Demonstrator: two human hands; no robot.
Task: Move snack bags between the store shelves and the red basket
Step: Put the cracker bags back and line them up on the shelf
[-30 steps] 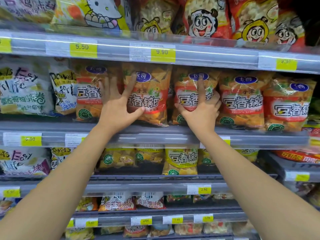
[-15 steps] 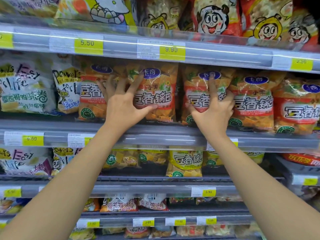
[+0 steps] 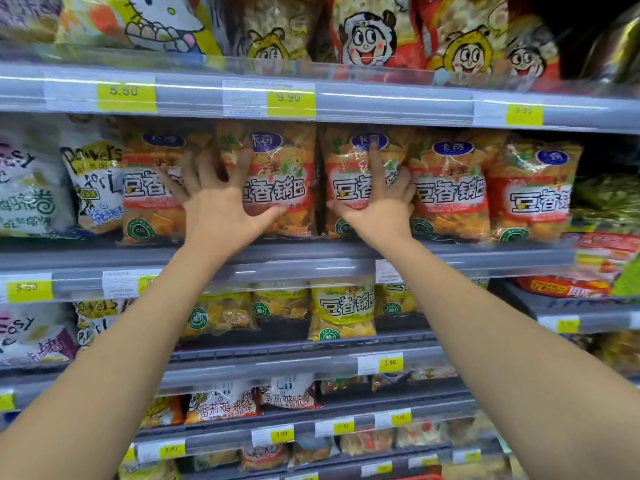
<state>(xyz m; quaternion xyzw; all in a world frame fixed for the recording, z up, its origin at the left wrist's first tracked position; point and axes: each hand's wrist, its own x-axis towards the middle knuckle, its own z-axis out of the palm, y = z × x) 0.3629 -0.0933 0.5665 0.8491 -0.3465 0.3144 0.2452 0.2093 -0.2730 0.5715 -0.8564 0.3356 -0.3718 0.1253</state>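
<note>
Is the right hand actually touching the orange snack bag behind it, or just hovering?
Touching. The head view shows the right hand on the orange bag: forefinger laid up its front, other fingers tucked round its right edge.

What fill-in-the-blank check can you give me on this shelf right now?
The row of orange bags shows ____ bags side by side.
The right hand touches the ____ bag from the left.
The middle yellow price tag on the upper rail reads ____.
Missing words: five; third; 9.90.
</note>
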